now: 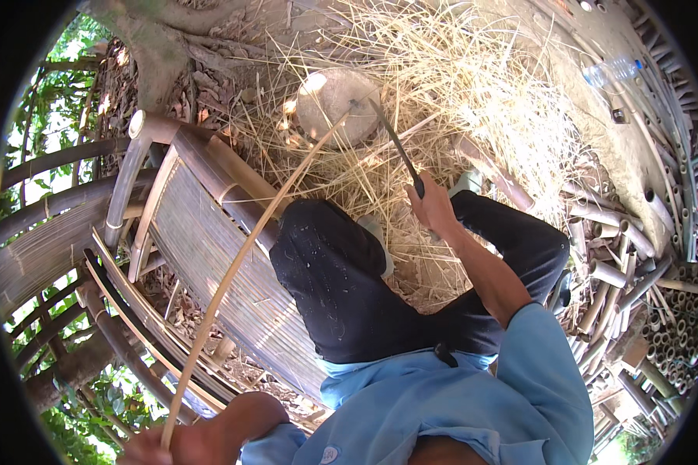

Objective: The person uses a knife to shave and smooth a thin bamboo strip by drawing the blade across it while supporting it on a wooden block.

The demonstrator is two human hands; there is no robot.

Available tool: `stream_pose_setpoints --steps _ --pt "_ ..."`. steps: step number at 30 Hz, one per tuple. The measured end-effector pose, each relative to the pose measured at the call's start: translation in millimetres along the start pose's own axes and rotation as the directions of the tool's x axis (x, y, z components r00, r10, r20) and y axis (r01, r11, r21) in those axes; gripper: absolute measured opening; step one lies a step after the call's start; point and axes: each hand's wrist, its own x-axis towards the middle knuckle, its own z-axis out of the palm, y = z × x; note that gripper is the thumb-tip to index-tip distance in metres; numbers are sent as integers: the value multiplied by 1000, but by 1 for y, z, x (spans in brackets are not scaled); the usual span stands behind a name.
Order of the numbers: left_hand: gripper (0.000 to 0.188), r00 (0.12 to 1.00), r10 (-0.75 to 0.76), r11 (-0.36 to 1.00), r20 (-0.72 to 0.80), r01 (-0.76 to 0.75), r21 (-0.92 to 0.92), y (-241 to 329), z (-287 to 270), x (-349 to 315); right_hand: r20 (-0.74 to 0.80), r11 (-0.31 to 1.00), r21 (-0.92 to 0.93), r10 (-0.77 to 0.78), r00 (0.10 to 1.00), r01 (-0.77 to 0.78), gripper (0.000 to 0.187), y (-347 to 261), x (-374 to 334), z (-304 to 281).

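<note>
My left hand (190, 443), low at the left edge and partly blurred, is closed round the near end of a long, thin bamboo strip (243, 260). The strip slants up and away, its far end over a round wooden chopping block (324, 101). My right hand (433, 208) grips the dark handle of a long-bladed knife (399, 146) in front of my knees. The narrow blade points up and left, with its tip at the right side of the block, near the strip's end. Whether blade and strip touch, I cannot tell.
Pale bamboo shavings (488, 93) cover the ground around the block. A slatted bamboo bench (225, 271) stands at my left, beneath the strip. Cut bamboo poles (667, 341) are stacked at the right. A plastic bottle (611, 72) lies far right; tree roots (159, 66) spread far left.
</note>
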Motion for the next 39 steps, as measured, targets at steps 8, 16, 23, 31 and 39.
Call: stream_pose_setpoints --steps 8,16,23,31,39 --pt "60 965 -186 977 184 161 142 -135 5 -57 65 948 10 -317 946 317 27 -85 -5 0" --pt "67 967 -255 967 2 255 11 -155 19 -56 -20 827 -18 -562 827 562 25 -94 3 24" --pt "56 987 -162 986 -3 162 31 -163 23 -51 -14 706 37 -707 707 707 16 -112 2 26" --pt "52 945 -235 972 -225 233 -37 -167 8 -29 -141 908 -183 -404 904 377 22 48 120 68" --pt "53 901 -406 906 -152 375 -199 -143 -62 1 167 617 745 197 966 -254 50 -37 105 45"
